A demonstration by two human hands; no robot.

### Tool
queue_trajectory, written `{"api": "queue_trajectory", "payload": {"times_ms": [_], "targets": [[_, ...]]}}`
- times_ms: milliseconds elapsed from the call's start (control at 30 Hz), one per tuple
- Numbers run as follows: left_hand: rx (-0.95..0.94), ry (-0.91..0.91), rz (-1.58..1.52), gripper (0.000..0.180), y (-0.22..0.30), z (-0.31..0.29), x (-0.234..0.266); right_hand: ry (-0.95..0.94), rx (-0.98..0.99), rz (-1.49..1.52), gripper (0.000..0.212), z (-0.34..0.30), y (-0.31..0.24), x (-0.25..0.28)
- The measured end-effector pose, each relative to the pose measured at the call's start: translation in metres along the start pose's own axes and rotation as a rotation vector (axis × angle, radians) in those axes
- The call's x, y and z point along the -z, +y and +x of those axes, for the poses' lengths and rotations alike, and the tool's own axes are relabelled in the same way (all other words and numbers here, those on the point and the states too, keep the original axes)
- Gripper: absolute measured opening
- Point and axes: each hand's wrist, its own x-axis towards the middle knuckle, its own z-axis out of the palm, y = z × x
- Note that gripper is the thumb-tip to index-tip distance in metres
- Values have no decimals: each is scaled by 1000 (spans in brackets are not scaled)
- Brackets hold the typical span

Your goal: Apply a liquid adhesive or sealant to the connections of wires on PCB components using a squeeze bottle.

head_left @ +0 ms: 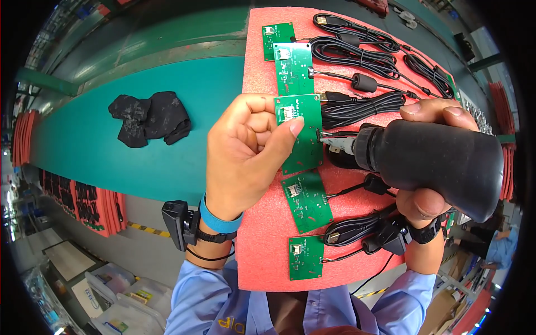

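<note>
Between thumb and fingers, my left hand [245, 145] pinches a green circuit board [301, 151] by its upper left part. My right hand [427, 204] is wrapped round a black squeeze bottle [441, 162], tipped on its side. The bottle's pale nozzle [338, 144] points left, its tip at the board's right edge where thin wires join. Whether the tip touches the board I cannot tell. Other green boards lie above and below in a column, such as a lower board [307, 204] and an upper board [294, 72]. Coiled black cables [363, 109] run to their right.
A pink foam sheet [262, 251] lies under the boards and cables. Black cloth pieces [149, 118] rest on the green table [72, 128] at left. Clear plastic bins [131, 307] stand below left. Another person [497, 248] in blue is at the far right.
</note>
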Motion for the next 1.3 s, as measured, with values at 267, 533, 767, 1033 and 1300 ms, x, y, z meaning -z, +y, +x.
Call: {"api": "queue_trajectory", "payload": {"times_ms": [267,533,767,1033,1300], "targets": [[8,-3,-5,18,1,-1,1,5,8,49,86,0,1,-2],[20,-6,-12,18,1,0,0,42,-45,24,86,-2,2,-2],[27,-14,-8,18,0,0,-1,39,-26,67,85,-1,4,-3],[17,-8,-8,17,0,1,-2,60,-14,50,84,0,6,-4],[22,-6,-18,17,-1,-1,0,39,-4,47,83,0,7,-5]]}}
